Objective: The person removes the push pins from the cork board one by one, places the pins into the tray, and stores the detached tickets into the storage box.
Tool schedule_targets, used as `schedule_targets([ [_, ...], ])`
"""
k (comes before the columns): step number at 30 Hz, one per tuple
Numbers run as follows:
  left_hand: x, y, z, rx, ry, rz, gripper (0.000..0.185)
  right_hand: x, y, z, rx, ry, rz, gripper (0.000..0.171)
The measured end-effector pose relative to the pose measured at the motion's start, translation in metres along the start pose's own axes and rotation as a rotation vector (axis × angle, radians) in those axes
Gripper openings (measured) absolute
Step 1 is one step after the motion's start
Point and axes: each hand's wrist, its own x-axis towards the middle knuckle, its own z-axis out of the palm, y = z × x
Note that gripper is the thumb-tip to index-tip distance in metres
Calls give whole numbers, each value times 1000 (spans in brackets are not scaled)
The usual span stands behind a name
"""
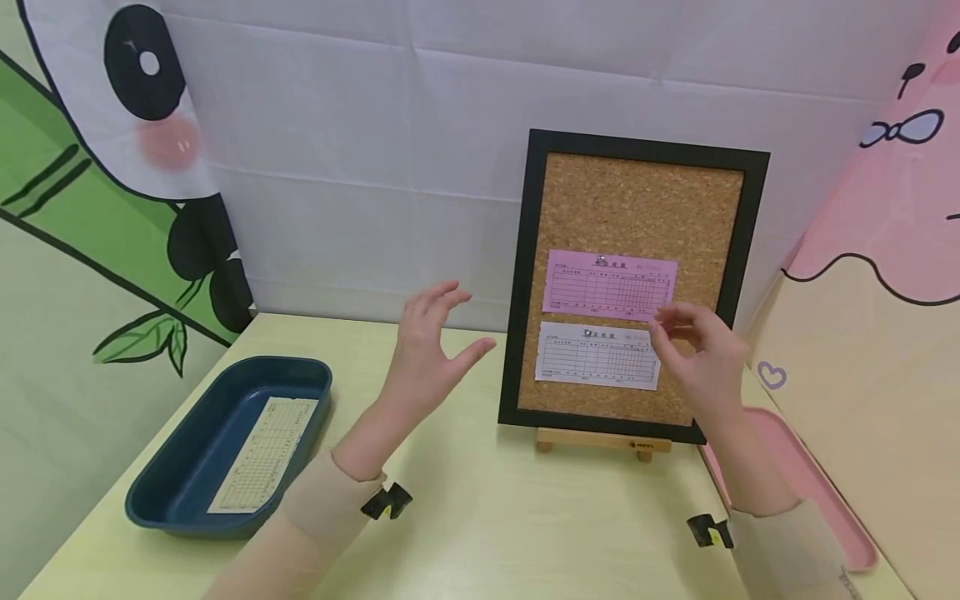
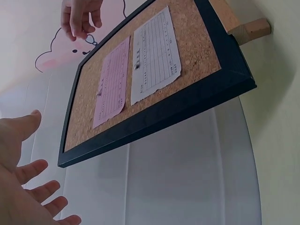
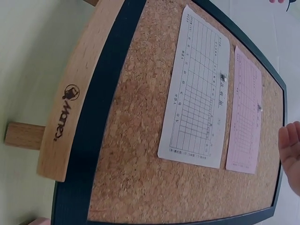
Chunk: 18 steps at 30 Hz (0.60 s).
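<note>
A black-framed cork board (image 1: 637,200) leans on a small wooden easel (image 1: 600,439) at the back of the table. A pink slip (image 1: 609,283) is pinned on it above a white slip (image 1: 596,356). My left hand (image 1: 438,333) hovers in the air left of the frame, fingers spread, holding nothing. My right hand (image 1: 690,346) hangs in front of the board's right side, by the right ends of both slips, fingers loosely bent and empty. The left wrist view shows the board (image 2: 197,47), both slips (image 2: 111,84) (image 2: 154,51) and the right hand (image 2: 80,18). A small pin (image 3: 224,78) holds the white slip (image 3: 199,93).
A dark blue tray (image 1: 225,367) at the left of the pale table holds one yellowish slip (image 1: 266,454). A pink tray (image 1: 825,500) lies at the right, partly under my right forearm. Printed cloth backdrops close in the back and both sides.
</note>
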Motion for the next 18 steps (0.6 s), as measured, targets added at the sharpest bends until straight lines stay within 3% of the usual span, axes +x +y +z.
schedule_targets([
  [12, 8, 9, 36, -121, -100, -124, 57, 23, 6, 25, -57, -58, 13, 20],
  [18, 13, 10, 54, -118, -148, -204, 54, 33, 11, 35, -73, -91, 9, 21],
])
